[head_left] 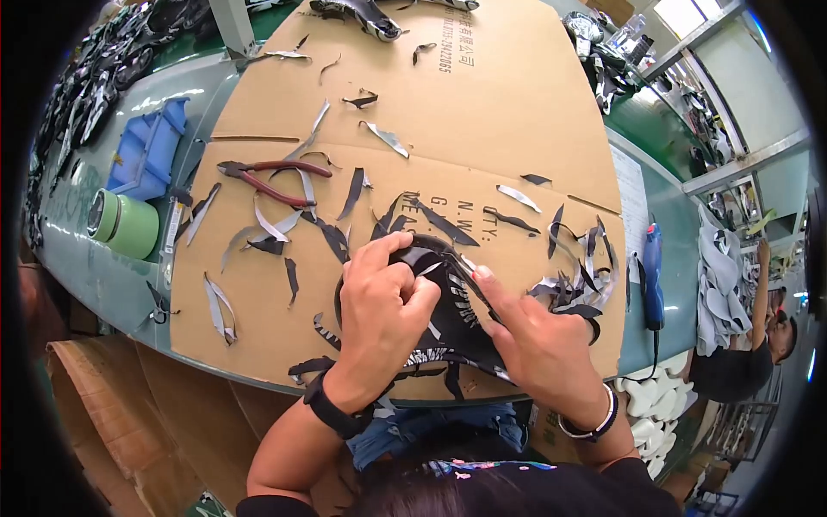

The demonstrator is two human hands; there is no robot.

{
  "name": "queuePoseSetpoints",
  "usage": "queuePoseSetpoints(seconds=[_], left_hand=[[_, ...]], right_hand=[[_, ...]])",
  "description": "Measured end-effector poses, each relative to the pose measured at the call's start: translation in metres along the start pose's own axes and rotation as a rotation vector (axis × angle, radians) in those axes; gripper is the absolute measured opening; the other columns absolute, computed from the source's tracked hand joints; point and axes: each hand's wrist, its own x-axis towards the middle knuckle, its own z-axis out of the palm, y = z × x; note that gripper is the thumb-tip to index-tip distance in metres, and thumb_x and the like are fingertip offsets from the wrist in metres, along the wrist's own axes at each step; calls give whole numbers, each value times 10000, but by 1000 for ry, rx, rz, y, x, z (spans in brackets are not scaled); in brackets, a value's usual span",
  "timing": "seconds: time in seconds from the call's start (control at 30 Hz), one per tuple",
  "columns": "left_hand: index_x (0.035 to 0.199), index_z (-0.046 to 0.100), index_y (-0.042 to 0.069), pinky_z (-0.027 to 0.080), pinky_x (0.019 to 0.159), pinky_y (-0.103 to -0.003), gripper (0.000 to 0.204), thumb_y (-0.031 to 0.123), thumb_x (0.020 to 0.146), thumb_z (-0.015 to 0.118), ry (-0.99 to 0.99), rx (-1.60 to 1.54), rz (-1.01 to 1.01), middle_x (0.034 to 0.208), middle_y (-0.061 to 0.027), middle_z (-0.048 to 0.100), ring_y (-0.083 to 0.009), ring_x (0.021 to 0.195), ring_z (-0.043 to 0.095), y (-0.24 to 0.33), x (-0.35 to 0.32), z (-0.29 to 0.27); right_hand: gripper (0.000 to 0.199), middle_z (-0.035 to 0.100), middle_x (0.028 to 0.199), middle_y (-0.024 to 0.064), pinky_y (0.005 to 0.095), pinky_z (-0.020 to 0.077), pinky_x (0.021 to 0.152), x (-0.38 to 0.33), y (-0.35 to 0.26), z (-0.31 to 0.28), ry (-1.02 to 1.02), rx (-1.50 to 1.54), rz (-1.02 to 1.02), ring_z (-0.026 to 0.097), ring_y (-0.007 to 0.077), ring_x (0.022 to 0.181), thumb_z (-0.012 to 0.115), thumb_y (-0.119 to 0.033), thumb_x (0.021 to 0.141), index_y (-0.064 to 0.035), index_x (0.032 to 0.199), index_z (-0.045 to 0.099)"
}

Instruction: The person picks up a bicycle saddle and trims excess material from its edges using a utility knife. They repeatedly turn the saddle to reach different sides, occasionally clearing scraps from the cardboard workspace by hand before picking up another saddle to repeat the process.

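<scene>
A black curved piece (450, 297) with a white pattern and a thick raised rim lies under both hands, close to the table's near edge. My left hand (379, 302) is closed on the rim at its far left side, fingers curled and thumb bent. On the rim's right side, my right hand (538, 332) is closed, with its fingertips pressed to the edge. A small shiny spot shows at those fingertips; whether it is a blade or part of the rim I cannot make out. Black and grey trimmed strips (448, 222) lie scattered around the piece.
Red-handled cutting pliers (274, 177) lie on the cardboard sheet (508, 95). A green cup (129, 226) and blue bin (151, 148) stand left. A blue corded tool (653, 276) lies right. Further black-and-white pieces (357, 17) sit at the far edge. Another person (745, 362) is at far right.
</scene>
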Motion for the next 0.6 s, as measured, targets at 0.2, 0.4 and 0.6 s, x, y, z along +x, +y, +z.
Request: queuePoseSetpoints(seconds=[0.2,0.4,0.6], left_hand=[[587,521,-31,409,891,-435,181,55,719,611,14,28,24,1105,-239,629,-353,1030,571,-2,1,2],[585,510,-33,413,902,-441,201,64,741,592,10,-6,-13,1075,-249,640,-361,1027,576,-1,2,2],[614,523,-38,458,844,-425,213,75,790,562,28,-39,0,1016,-279,647,-379,933,605,-9,6,0]], right_hand=[[631,569,719,143,395,414,432,-7,-14,21,-88,-204,3,553,307,499,611,-160,884,-111,1455,348],[678,560,710,168,432,423,446,-34,-32,39,-101,-37,138,549,349,513,597,-153,893,-34,1467,256],[668,513,690,155,437,416,400,-66,-25,41,-137,-85,111,526,309,453,524,-96,851,-58,1467,268]])
